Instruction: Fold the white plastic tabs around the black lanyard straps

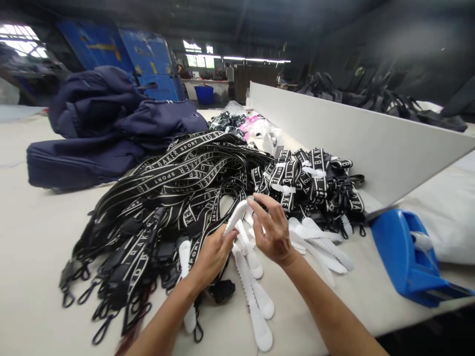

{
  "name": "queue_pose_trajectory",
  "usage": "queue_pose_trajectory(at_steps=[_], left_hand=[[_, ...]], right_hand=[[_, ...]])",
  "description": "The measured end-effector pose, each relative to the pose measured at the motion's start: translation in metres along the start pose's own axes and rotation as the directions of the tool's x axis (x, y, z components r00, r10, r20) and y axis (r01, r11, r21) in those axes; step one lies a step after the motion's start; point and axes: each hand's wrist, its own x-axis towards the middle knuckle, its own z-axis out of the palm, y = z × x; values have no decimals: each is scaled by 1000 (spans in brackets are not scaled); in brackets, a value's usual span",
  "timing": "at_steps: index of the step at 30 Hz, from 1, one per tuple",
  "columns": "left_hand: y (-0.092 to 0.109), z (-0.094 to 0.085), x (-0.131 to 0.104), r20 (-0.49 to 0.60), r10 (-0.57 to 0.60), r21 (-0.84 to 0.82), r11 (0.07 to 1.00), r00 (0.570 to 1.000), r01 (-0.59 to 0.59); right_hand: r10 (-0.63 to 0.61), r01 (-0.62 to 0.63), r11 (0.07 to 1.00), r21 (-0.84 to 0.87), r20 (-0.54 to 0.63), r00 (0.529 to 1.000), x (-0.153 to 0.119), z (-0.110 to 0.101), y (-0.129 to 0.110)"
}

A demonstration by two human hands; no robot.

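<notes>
Nearest the camera, several white plastic strips (256,301) with wavy edges lay loose on the pale table (33,257), fanned out below the wrists. Just above them the left hand (213,254) was curled, its fingertips pinched on the lower end of one curved white strip (236,215) that rose between both hands. The right hand (272,230) stood half open beside it, fingers spread and bent, the fingertips touching the strip's upper end; whether it truly gripped the strip could not be told. More white strips (322,247) lay to the right of that hand. At the right edge of the table sat a blue tape dispenser (408,262). Behind the hands a large heap of loose black straps (174,188) with white lettering spread across the table, their black clips (79,291) trailing off the near left side. Right of the heap lay bundled straps (311,178), each folded and bound with a white strip. Farther back on the left, navy bags (107,123) were piled, and a white divider board (356,133) ran away along the right.
</notes>
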Motion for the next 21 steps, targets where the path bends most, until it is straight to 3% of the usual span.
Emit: queue_pose_trajectory(at_steps=[2, 5, 9, 12, 14, 16, 18, 21], left_hand=[[7, 1, -2, 61, -24, -207, 978, 998, 36], [11, 2, -3, 69, 18, -339, 941, 997, 6], [10, 3, -7, 99, 47, -440, 898, 994, 1], [8, 3, -8, 133, 94, -474, 880, 987, -20], [7, 1, -7, 86, 135, -471, 878, 987, -79], [9, -4, -6, 34, 196, -399, 902, 980, -166], [12, -9, -8, 31, 257, -313, 920, 966, -235], [14, -11, -10, 89, 293, -266, 928, 952, -261]], right_hand=[[-69, 71, 997, 31, -65, 996, 2, -3, -4], [-94, 90, 992, 94, 40, 995, 1, 0, -10], [-15, -43, 966, 256, 218, 976, -7, 13, -14], [116, -225, 904, 363, 300, 947, -19, 25, -16], [281, -435, 774, 460, 366, 887, -27, 33, -20], [426, -626, 549, 553, 459, 780, -31, 37, -27], [463, -708, 333, 622, 546, 698, -30, 36, -35], [398, -700, 149, 698, 606, 689, -24, 33, -41]])
